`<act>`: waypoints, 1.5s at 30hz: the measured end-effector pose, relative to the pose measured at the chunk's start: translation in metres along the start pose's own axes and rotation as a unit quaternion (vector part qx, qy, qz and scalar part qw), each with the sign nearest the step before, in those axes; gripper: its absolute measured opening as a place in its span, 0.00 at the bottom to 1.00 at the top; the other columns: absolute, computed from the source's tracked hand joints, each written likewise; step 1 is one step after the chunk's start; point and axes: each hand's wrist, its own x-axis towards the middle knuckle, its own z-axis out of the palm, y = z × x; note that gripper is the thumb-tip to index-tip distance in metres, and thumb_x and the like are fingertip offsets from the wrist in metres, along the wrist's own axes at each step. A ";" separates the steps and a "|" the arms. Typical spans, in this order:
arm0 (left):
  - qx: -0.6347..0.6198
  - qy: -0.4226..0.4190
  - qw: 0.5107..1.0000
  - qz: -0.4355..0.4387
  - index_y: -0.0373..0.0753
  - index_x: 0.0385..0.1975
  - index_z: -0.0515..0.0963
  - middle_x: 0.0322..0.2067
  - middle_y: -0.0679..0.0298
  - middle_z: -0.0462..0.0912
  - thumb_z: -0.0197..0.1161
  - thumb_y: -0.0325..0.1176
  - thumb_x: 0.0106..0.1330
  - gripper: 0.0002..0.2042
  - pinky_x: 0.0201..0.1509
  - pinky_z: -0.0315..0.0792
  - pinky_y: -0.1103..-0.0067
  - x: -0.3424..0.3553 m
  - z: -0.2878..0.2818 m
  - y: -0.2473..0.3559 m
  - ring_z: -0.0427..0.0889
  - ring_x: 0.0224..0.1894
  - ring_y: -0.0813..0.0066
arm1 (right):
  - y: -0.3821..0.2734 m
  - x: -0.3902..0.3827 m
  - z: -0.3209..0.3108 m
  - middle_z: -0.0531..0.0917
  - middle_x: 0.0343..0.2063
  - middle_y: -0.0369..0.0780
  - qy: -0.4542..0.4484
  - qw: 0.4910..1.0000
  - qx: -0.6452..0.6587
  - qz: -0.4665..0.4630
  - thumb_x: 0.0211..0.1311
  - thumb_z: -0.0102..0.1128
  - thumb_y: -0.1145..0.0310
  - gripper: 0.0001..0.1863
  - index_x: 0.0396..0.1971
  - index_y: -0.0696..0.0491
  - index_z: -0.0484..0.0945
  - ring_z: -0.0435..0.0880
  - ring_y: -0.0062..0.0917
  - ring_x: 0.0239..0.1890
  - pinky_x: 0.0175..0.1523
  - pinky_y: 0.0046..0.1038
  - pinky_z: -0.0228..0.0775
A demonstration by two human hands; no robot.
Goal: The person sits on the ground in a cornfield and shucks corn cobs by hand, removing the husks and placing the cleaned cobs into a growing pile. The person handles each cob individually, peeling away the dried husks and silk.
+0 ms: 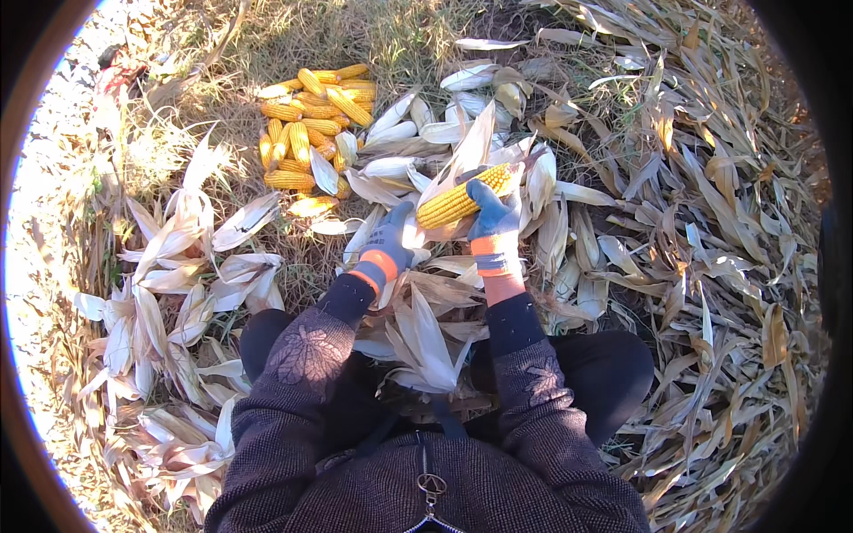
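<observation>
A yellow corn cob [444, 204], with pale husk [465, 149] peeled back behind it, is held at a slant in front of me. My right hand [493, 224], in a grey-blue glove with an orange cuff, grips the cob with the thumb over its kernels. At the cob's lower left end, my left hand [385, 246], gloved the same way, has its fingers curled on pale husk, its fingertips partly hidden. Beneath both hands lie loose husks [413, 338].
A pile of bare yellow cobs [302, 124] sits at upper left, beside pale husked ears [400, 169]. Loose husks [160, 266] lie on dry grass [409, 35] at left. A thick heap of dry leaves [702, 266] covers the right. My crossed legs [604, 373] are below.
</observation>
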 end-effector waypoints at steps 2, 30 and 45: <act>-0.040 -0.035 0.998 -0.016 0.41 0.60 0.63 0.55 0.51 0.71 0.76 0.39 0.41 0.42 0.60 0.65 0.67 0.000 0.000 0.002 0.70 0.57 0.52 | 0.004 0.003 -0.007 0.81 0.30 0.40 -0.005 1.000 -0.012 -0.007 0.51 0.55 0.81 0.11 0.36 0.61 0.74 0.81 0.28 0.32 0.44 0.26 0.73; 0.017 -0.056 0.998 -0.002 0.39 0.38 0.79 0.31 0.50 0.82 0.65 0.42 0.51 0.18 0.39 0.73 0.65 -0.016 0.016 0.020 0.80 0.34 0.52 | 0.020 0.030 -0.042 0.77 0.19 0.42 0.064 0.989 0.072 0.110 0.56 0.57 0.67 0.07 0.27 0.55 0.73 0.78 0.34 0.22 0.32 0.36 0.74; 0.075 -0.062 0.995 0.017 0.39 0.36 0.79 0.28 0.49 0.81 0.61 0.46 0.52 0.18 0.36 0.73 0.63 -0.013 0.022 0.018 0.79 0.31 0.50 | 0.028 0.060 -0.051 0.76 0.21 0.42 0.130 0.959 0.062 0.245 0.53 0.60 0.63 0.11 0.31 0.53 0.71 0.77 0.37 0.20 0.28 0.39 0.74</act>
